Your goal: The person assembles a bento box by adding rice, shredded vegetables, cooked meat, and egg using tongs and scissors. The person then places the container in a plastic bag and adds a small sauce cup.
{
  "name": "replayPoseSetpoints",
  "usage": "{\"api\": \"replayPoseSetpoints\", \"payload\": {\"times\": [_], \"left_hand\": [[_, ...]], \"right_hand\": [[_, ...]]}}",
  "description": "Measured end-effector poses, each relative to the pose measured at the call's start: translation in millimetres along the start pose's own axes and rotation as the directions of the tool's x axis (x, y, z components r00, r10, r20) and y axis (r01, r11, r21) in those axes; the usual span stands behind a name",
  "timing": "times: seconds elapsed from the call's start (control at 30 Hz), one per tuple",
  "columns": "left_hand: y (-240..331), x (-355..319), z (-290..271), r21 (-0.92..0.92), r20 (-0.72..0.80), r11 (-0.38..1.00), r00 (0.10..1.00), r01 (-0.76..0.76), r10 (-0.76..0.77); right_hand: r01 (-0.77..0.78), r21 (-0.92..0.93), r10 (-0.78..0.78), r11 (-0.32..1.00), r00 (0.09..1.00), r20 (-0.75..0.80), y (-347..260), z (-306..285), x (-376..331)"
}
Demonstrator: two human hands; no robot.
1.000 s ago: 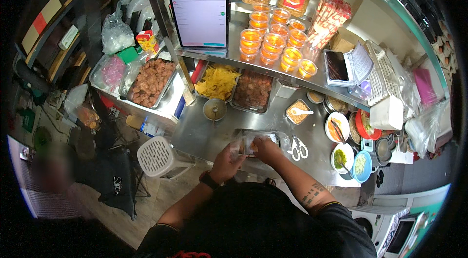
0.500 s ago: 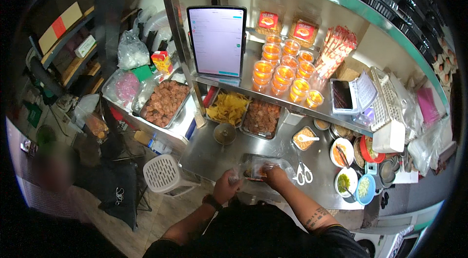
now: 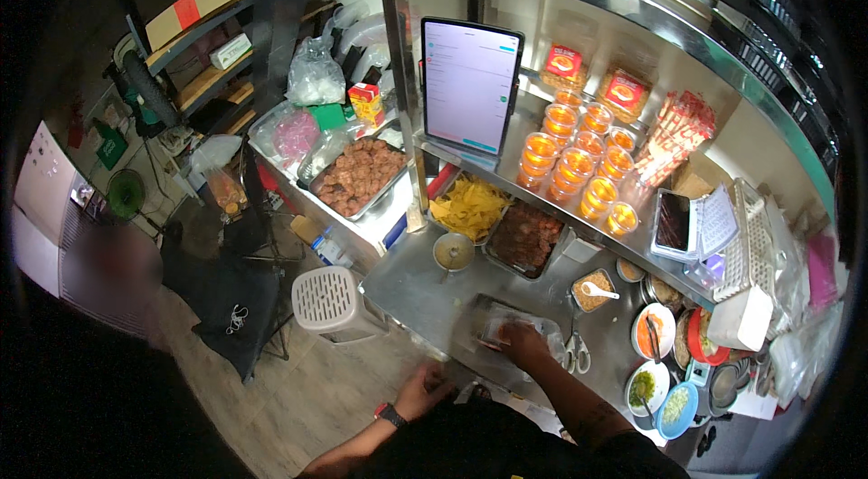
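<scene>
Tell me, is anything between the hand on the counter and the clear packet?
Nothing visible. The right hand already rests on the clear packet on the steel counter. The scissors lie beside it, not between.

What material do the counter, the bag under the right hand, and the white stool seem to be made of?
Counter: likely stainless steel, grey with dull reflections.
Bag, under the right hand: seems thin clear plastic, glossy and wrinkled.
Stool: probably moulded plastic, matt white with a perforated top.

Right hand [image 3: 523, 343] is pressing down on a clear plastic bag [image 3: 506, 327] on the steel counter [image 3: 411, 284], scissors [image 3: 577, 350] just beside it, left hand [image 3: 427, 387] hangs off the edge.
</scene>
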State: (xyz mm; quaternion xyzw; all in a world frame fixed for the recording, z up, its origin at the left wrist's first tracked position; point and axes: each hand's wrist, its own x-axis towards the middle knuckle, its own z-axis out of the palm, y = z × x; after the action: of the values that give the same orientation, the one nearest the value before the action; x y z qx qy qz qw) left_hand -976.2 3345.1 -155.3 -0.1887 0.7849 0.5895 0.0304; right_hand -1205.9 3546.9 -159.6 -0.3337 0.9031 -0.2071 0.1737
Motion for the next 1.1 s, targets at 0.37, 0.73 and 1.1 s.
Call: {"api": "replayPoseSetpoints", "payload": {"times": [0.37, 0.73, 1.1], "left_hand": [[-32, 31, -70, -0.166, 0.712, 0.978, 0.701, 0.124, 0.032], [69, 116, -45, -0.022, 0.294, 0.930, 0.886, -0.368, 0.358], [49, 176, -6, -0.053, 0.251, 0.894, 0.861, -0.445, 0.443]], "right_hand": [[-0.143, -0.242, 0.138, 0.960, 0.990, -0.037, -42, -18, -1], [-0.438, -0.260, 0.206, 0.861, 0.767, -0.608, -51, -52, -38], [-0.523, 0.059, 0.526, 0.850, 0.838, -0.147, -25, -15, -31]]}}
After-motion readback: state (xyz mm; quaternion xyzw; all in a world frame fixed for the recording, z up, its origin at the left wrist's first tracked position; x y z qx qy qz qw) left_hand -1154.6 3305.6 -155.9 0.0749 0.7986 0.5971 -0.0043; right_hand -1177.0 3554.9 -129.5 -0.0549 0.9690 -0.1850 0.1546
